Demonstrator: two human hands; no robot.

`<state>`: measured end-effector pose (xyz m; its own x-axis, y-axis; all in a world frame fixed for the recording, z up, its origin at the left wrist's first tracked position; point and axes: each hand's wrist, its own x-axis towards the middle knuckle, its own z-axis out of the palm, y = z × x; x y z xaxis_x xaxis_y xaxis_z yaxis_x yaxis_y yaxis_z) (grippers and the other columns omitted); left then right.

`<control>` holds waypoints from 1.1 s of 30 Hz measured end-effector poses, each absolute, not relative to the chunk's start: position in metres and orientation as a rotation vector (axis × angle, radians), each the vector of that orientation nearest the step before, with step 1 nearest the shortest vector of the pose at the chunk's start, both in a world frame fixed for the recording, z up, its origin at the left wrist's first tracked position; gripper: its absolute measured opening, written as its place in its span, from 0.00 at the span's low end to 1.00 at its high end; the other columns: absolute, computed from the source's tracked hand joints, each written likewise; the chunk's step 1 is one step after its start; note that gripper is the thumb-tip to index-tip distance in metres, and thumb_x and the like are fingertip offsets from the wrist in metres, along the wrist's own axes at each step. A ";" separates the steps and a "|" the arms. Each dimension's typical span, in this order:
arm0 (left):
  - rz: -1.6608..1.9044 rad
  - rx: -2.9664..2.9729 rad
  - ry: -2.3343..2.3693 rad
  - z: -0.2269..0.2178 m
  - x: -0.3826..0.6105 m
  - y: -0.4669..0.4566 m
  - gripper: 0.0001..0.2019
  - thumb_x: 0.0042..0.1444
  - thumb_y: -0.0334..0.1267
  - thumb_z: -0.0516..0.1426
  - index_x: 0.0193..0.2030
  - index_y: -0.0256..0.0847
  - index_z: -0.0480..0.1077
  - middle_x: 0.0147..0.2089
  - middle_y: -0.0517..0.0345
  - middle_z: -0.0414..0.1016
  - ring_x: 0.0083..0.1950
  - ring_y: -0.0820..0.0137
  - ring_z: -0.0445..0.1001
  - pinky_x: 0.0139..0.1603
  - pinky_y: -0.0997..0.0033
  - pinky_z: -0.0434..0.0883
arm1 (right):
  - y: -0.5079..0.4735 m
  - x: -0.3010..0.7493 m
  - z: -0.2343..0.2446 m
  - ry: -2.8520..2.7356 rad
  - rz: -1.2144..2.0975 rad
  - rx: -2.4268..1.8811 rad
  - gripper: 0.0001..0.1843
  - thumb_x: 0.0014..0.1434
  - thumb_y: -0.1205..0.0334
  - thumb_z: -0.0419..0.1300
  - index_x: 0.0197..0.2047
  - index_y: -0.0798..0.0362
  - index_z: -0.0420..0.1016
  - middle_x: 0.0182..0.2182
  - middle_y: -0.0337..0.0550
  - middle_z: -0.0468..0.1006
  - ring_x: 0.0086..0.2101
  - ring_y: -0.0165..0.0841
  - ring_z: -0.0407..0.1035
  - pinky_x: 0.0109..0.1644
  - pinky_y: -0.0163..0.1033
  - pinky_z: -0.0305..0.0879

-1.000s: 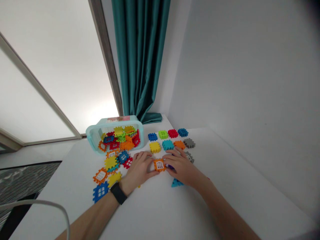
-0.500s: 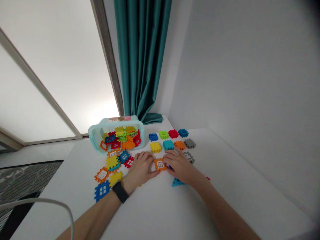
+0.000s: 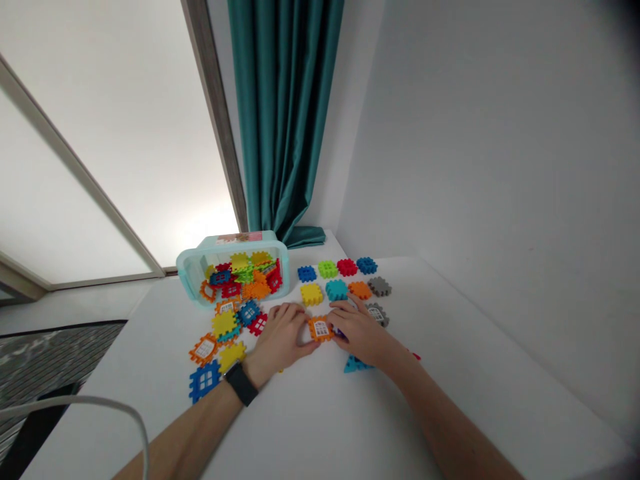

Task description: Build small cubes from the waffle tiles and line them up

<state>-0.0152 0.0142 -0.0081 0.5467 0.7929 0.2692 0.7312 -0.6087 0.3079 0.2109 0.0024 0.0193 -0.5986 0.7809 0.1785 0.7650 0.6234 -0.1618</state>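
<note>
An orange building tile with a white window-like insert lies on the white table between my hands. My left hand, with a dark watch on its wrist, grips the tile's left edge between thumb and fingers. From the other side my right hand holds the tile's right edge. A dark blue or purple piece shows partly under the right fingers; most of it is hidden. Just beyond the hands lie a yellow block, a teal block and an orange block.
A pale aqua bin full of colourful tiles lies on its side at the back left. Loose tiles, among them a blue window tile, spread in front of it. Grey blocks sit at right, a blue triangular piece near my right wrist.
</note>
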 end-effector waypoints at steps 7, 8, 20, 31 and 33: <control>0.583 2.623 1.324 -0.008 -0.015 0.014 0.18 0.54 0.49 0.65 0.47 0.43 0.71 0.54 0.51 0.73 0.58 0.54 0.68 0.59 0.50 0.63 | 0.003 0.209 0.018 -2.611 0.082 -1.257 0.08 0.60 0.70 0.60 0.42 0.50 0.74 0.44 0.47 0.80 0.57 0.44 0.67 0.69 0.60 0.47; 0.587 2.622 1.320 -0.008 -0.015 0.014 0.17 0.54 0.49 0.65 0.46 0.44 0.71 0.54 0.51 0.73 0.58 0.54 0.68 0.60 0.50 0.63 | 0.003 0.209 0.018 -2.615 0.086 -1.258 0.08 0.60 0.70 0.60 0.42 0.50 0.73 0.44 0.47 0.80 0.57 0.44 0.67 0.69 0.60 0.47; 0.607 2.608 1.326 -0.008 -0.015 0.014 0.18 0.52 0.50 0.65 0.46 0.45 0.72 0.53 0.51 0.74 0.57 0.54 0.69 0.60 0.50 0.63 | 0.004 0.210 0.019 -2.621 0.133 -1.272 0.06 0.61 0.69 0.61 0.42 0.50 0.73 0.45 0.47 0.79 0.57 0.44 0.67 0.69 0.60 0.46; 0.600 2.610 1.341 -0.008 -0.015 0.014 0.18 0.53 0.50 0.64 0.46 0.45 0.72 0.52 0.52 0.74 0.57 0.54 0.69 0.59 0.49 0.63 | 0.004 0.212 0.019 -2.611 0.154 -1.244 0.05 0.62 0.69 0.60 0.40 0.50 0.72 0.43 0.46 0.79 0.55 0.43 0.68 0.69 0.61 0.46; 0.600 2.612 1.345 -0.008 -0.015 0.013 0.17 0.53 0.50 0.64 0.46 0.45 0.72 0.52 0.52 0.74 0.57 0.54 0.69 0.59 0.49 0.63 | 0.004 0.213 0.019 -2.610 0.150 -1.236 0.04 0.62 0.68 0.60 0.40 0.49 0.72 0.42 0.45 0.79 0.55 0.43 0.68 0.69 0.60 0.47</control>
<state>-0.0148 0.0133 -0.0081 0.5200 0.8061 0.2827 0.7489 -0.5894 0.3029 0.2127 0.0043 0.0190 -0.6091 0.7725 0.1798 0.7468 0.6349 -0.1980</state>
